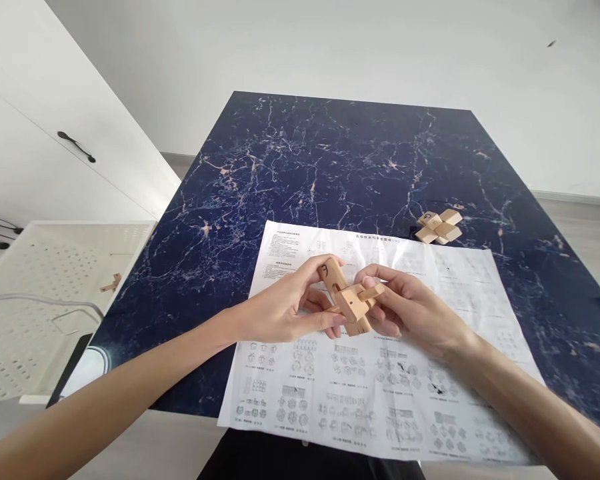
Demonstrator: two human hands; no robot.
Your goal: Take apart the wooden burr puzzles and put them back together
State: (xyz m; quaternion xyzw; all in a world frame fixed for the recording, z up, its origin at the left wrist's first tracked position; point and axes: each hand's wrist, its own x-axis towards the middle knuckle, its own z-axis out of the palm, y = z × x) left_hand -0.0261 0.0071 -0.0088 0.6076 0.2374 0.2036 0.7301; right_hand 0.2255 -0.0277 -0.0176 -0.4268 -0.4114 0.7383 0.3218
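Note:
A partly interlocked wooden burr puzzle (351,303), made of several pale notched sticks, is held between both hands above a printed sheet. My left hand (313,303) grips it from the left, thumb below and fingers around the stick with a dark mark on its end. From the other side, my right hand (405,300) pinches a short stick that juts out to the right. Fingers cover parts of the joints. Underneath lies the creased instruction sheet (300,363), printed with rows of small puzzle diagrams.
Another wooden burr puzzle (439,227) sits at the sheet's far right edge on the dark blue marbled table (300,160). Left of the table stands a white perforated surface (45,287) with a small wooden piece (111,283) on it. A white cabinet (70,107) rises behind.

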